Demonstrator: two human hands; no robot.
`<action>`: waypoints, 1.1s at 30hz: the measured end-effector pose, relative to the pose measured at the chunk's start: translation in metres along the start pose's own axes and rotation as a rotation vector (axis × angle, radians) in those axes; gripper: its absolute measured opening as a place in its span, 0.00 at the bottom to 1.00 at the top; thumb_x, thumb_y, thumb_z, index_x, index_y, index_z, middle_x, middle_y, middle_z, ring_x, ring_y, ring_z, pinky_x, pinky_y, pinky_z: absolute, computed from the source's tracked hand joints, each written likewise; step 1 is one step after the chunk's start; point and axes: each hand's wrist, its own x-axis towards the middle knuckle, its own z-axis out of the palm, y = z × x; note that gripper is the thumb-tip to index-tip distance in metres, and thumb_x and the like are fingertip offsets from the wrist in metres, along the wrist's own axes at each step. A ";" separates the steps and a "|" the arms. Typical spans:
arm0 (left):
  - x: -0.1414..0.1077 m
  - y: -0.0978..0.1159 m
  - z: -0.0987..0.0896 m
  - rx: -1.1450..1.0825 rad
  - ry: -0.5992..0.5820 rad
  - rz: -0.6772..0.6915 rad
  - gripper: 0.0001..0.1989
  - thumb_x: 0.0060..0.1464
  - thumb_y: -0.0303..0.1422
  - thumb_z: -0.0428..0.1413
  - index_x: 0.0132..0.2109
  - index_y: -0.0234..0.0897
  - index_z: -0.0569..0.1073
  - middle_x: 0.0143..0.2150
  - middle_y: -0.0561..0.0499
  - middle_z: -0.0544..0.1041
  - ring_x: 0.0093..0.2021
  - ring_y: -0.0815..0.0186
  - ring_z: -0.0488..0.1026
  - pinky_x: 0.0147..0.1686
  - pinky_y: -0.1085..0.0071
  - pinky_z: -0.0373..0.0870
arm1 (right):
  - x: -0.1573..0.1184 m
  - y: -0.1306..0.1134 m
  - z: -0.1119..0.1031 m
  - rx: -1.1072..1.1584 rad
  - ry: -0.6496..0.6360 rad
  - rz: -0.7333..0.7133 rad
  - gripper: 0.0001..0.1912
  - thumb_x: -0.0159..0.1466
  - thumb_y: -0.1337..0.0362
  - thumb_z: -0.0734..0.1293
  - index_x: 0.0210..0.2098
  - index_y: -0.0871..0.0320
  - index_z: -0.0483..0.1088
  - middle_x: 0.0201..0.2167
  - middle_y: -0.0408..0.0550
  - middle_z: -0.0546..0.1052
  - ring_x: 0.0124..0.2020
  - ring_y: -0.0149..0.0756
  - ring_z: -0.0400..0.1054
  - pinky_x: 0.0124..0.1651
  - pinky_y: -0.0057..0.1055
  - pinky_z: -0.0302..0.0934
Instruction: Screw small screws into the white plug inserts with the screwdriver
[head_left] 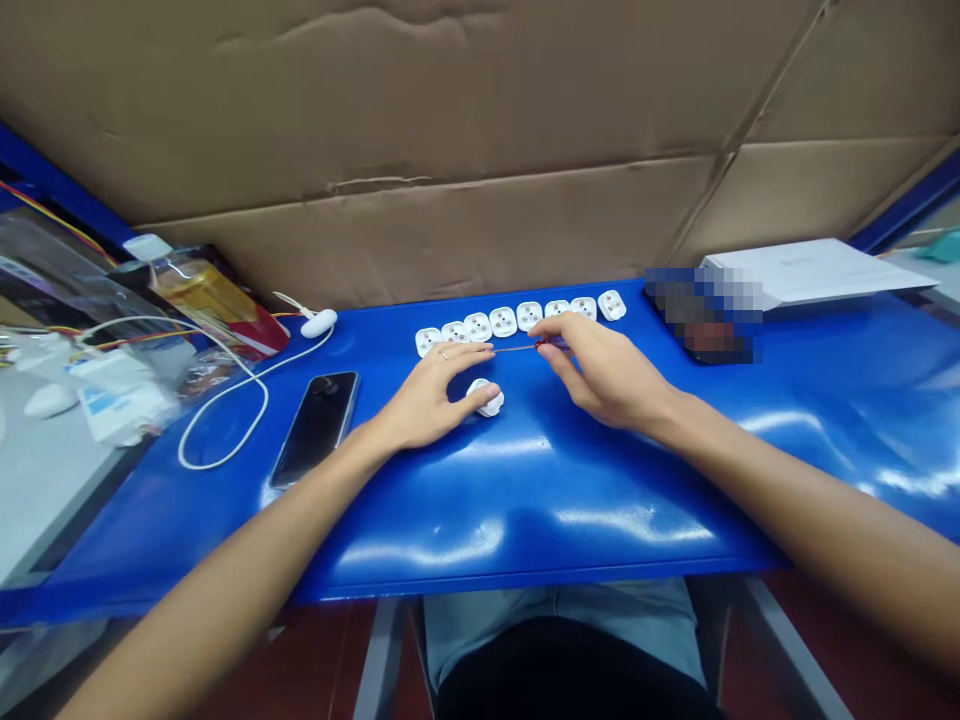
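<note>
My right hand (600, 365) pinches the red handle of a thin screwdriver (517, 348). Its shaft lies level and points left, and the tip meets the fingertips of my left hand (439, 390). The left fingers are stretched out, with a ring on one of them. Below them the left thumb rests on a small round white plastic part (491, 406) on the blue surface. Just beyond both hands runs a row of several white plastic parts (503, 321) with metal bits inside; my right fingers partly cover some of them.
A black phone (315, 428) and a white cable (264, 390) lie left on the blue table cover (525, 520). Further left stand a bottle (184, 280) and boxes. On the right are a partly blurred dark object (679, 310) and a white box (810, 270). Cardboard (450, 120) walls the back.
</note>
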 end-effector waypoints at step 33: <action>-0.007 0.016 -0.020 -0.126 -0.122 -0.198 0.20 0.64 0.50 0.59 0.52 0.42 0.82 0.36 0.51 0.84 0.36 0.61 0.79 0.35 0.67 0.71 | -0.007 -0.014 -0.008 -0.009 0.036 -0.153 0.10 0.78 0.61 0.59 0.53 0.55 0.70 0.45 0.51 0.84 0.42 0.42 0.81 0.41 0.35 0.72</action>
